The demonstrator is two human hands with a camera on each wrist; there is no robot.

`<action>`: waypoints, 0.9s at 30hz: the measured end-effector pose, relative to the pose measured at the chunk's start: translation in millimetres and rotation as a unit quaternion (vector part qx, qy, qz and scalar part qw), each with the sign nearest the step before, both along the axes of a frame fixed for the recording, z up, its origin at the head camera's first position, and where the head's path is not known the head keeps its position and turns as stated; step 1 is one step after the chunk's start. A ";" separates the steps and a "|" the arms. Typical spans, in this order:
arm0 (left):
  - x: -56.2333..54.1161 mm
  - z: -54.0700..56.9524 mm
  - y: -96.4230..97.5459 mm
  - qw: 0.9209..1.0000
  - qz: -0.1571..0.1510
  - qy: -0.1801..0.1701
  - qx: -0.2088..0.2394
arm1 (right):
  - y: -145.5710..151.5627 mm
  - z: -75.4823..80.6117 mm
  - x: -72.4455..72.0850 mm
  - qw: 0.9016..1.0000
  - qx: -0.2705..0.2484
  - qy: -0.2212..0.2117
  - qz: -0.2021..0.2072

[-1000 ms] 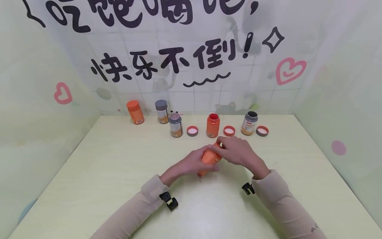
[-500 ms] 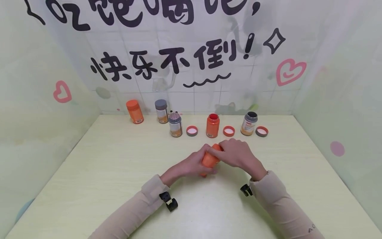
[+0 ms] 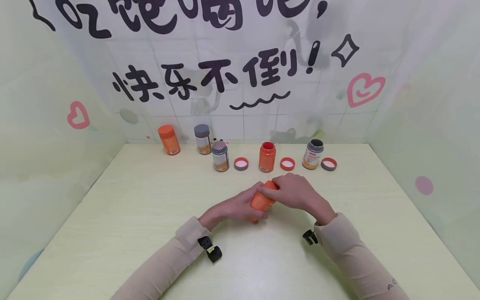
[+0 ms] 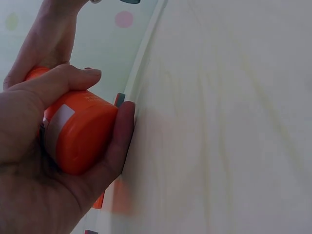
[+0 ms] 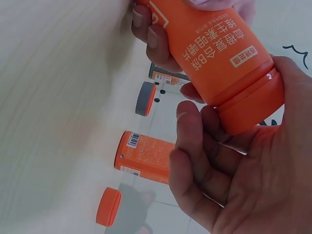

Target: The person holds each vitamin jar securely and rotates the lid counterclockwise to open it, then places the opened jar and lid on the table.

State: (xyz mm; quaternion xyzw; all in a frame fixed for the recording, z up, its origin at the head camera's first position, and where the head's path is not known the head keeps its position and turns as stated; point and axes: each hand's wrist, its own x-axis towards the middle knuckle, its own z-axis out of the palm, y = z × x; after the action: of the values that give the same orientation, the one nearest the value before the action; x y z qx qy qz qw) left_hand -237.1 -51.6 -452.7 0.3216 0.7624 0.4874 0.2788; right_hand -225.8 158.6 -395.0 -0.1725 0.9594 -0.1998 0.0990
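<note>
An orange bottle (image 3: 262,201) with white lettering, its orange cap (image 5: 251,108) on, is held tilted above the tabletop (image 3: 247,271), cap end pointing far right.

Beige sleeves (image 3: 159,266) end in wide cuffs (image 3: 333,234) beside black wrist mounts (image 3: 214,254)

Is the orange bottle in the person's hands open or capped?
Capped: the right-wrist view shows the orange cap on the held bottle. How tightly, I cannot tell.

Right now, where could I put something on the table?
There's bare table between the left sleeve and left wall, and between the right sleeve and right wall. Bottles and lids crowd the back; hands holding an orange bottle block the middle.
</note>
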 end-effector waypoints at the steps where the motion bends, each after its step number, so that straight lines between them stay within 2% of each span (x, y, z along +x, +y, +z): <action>1: -0.4 -0.3 -0.7 1.000 -0.003 0.001 0.002 | -0.1 -0.4 0.1 1.000 -0.002 0.001 0.003; 6: -1.9 -2.0 -3.7 1.000 -0.010 0.005 0.006 | -1.3 -1.4 1.2 1.000 -0.011 0.004 0.012; 13: 0.5 -0.9 -1.1 1.000 -0.006 0.013 0.000 | 0.3 1.0 4.5 1.000 0.016 0.005 0.002; 21: 2.2 -1.1 -2.3 1.000 0.010 -0.002 -0.008 | 1.3 1.7 5.8 1.000 -0.003 0.000 0.007; 27: 2.3 -2.7 -3.2 1.000 0.007 0.008 -0.006 | 3.0 -0.3 5.2 0.999 -0.025 -0.021 0.022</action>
State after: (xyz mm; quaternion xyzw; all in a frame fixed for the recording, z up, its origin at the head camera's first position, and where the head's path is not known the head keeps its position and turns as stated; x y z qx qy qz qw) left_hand -234.9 -54.8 -455.4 0.3180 0.7699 0.4823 0.2712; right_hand -220.6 161.6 -395.3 -0.1923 0.9479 -0.2246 0.1188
